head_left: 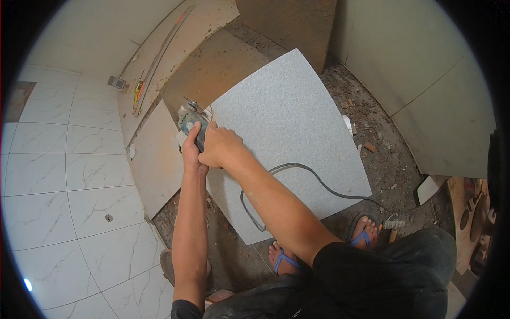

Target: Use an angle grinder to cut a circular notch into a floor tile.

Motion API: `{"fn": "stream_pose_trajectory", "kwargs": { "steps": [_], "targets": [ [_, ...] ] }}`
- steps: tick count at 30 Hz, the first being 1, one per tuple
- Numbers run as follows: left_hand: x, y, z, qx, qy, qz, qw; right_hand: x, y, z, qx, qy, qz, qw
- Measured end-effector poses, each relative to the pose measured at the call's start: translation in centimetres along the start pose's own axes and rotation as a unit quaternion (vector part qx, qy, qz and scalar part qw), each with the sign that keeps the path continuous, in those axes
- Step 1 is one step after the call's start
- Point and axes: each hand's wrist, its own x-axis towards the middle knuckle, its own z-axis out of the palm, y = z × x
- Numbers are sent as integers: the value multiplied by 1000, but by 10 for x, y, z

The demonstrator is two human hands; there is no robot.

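Grinder (188,118) points to eleven o'clock, left hand (192,149) and right hand (222,145) wrapped round it; the tile (287,114) lies toward three o'clock, nearer the right.

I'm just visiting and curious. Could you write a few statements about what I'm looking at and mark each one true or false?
1. The left hand and the right hand are both on the grinder. True.
2. A dark cord lies across part of the large pale slab. True.
3. The person is wearing heavy boots. False: the feet are in sandals with blue straps.
4. The shiny white floor tiles are on the left side of the picture. True.
5. The slab is round. False: it has straight-cut sides and corners, though the lens bends its edges.
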Motion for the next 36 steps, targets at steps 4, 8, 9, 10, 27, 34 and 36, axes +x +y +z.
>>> {"fn": "stream_pose_trajectory", "kwargs": {
  "steps": [4, 8, 9, 10, 27, 34, 36],
  "targets": [
    [0, 1, 5, 1, 1, -4, 1000, 2, -1, -3, -8, -9, 8, 1000],
    [1, 2, -1, 3, 1, 3, 1000, 2, -3, -2, -6, -16, 8, 1000],
    [1, 2, -1, 3, 1, 2, 1000, 2, -2, -3, -7, -22, 10, 1000],
    [1, 1, -1, 5, -2, 0, 1000, 2, -1, -3, -7, -22, 11, 1000],
    [-1, -1, -1, 11, -6, -13, 1000, 0, 0, -4, -13, -22, 21, 999],
    [0, -3, -5, 4, -7, -22, 1000, -1, 0, -3, -10, -30, 23, 999],
    [-2, -4, -2, 2, -9, -23, 1000, -1, 1, -4, -11, -30, 22, 999]
  ]
}}
